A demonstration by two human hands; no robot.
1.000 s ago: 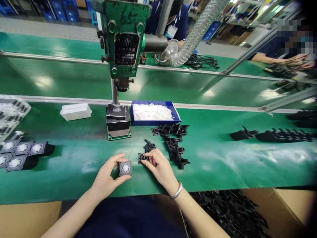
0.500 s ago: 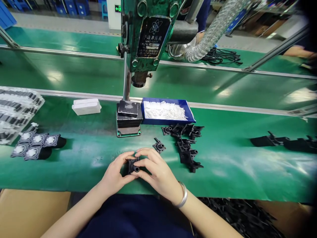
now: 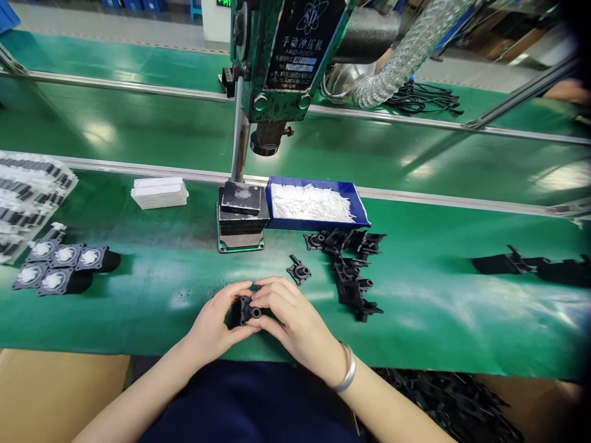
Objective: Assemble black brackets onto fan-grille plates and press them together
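My left hand [image 3: 217, 323] and my right hand [image 3: 290, 317] meet at the near edge of the green bench, both closed on one small black plastic housing [image 3: 249, 311] with a round port facing me. The square fan part seen earlier is hidden behind it. One loose black housing [image 3: 299, 270] lies just beyond my right hand. Several more black housings [image 3: 351, 264] are heaped to the right of it.
A green manual press [image 3: 281, 55] stands behind, its black block fixture [image 3: 242, 212] on the bench. A blue tray of white pins [image 3: 316, 204] sits beside it. Finished fan parts [image 3: 60, 266] lie at left, a white box [image 3: 159, 192] behind. Black parts fill a carton [image 3: 443, 400] below.
My right hand brought a black housing over to the fan part in my left hand; both hands now press the two together. The view shifted slightly left and down.
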